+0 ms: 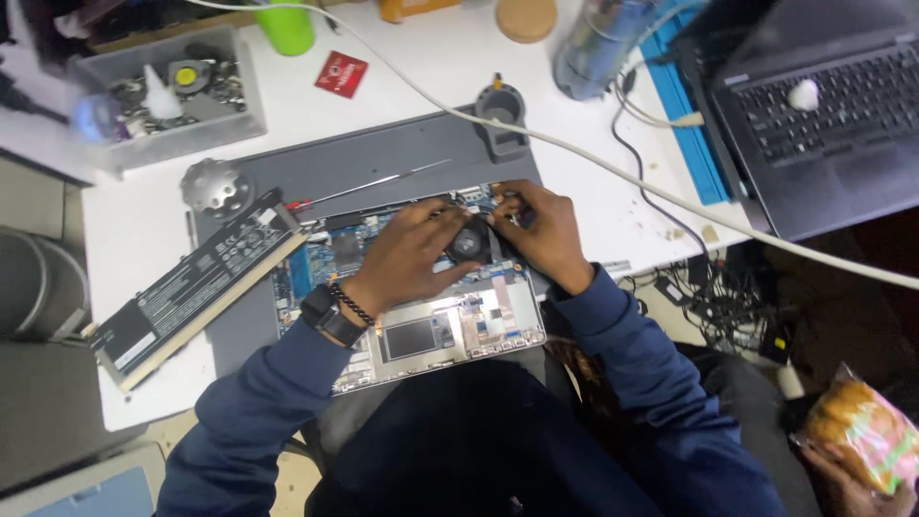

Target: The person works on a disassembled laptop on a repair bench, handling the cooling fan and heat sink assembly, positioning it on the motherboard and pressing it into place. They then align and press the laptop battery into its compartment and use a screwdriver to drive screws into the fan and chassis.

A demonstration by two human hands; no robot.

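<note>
White desk (144, 220) — both hands, left hand (407, 254), right hand (541, 230), on flat black fan (469, 241)

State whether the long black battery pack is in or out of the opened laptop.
Out. The long black battery pack lies on the grey mat beside the opened laptop, whose circuit boards are exposed.
</note>
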